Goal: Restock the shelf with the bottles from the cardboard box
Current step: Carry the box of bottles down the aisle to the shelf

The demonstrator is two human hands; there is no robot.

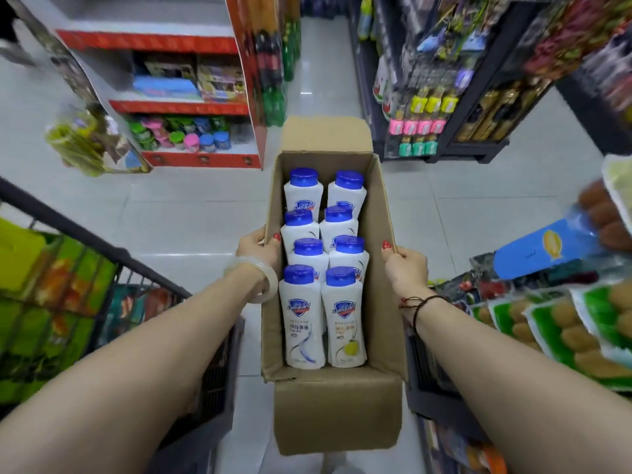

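Left of the box point(381, 302), farther up the aisle, a red shelf point(154, 106) carries jars on its lowest tier. Nearer, the left hand point(256, 251) grips the box's left wall. Its thumb hooks over the rim to the inside and the other fingers point(253, 234) curl round the outside, pinching the cardboard. Gripped at mid-length like this, the box is probably balanced and level above the floor point(188, 206). Inside the box, eight bottles point(302, 316) lie in two rows of four, blue caps pointing away, each overlapping the next. That tight packing likely keeps them from rolling while they are carried. Both end flaps are open, the far one raised and the near one hanging down, so the bottles can be lifted straight out. On the box's right wall the right hand point(407, 268) mirrors the grip, thumb inside and fingers wrapped outside. Right of the box, a dark rack point(444, 107) holds hanging goods. No bottle is out of the box yet, so the task looks to be at its carrying stage.
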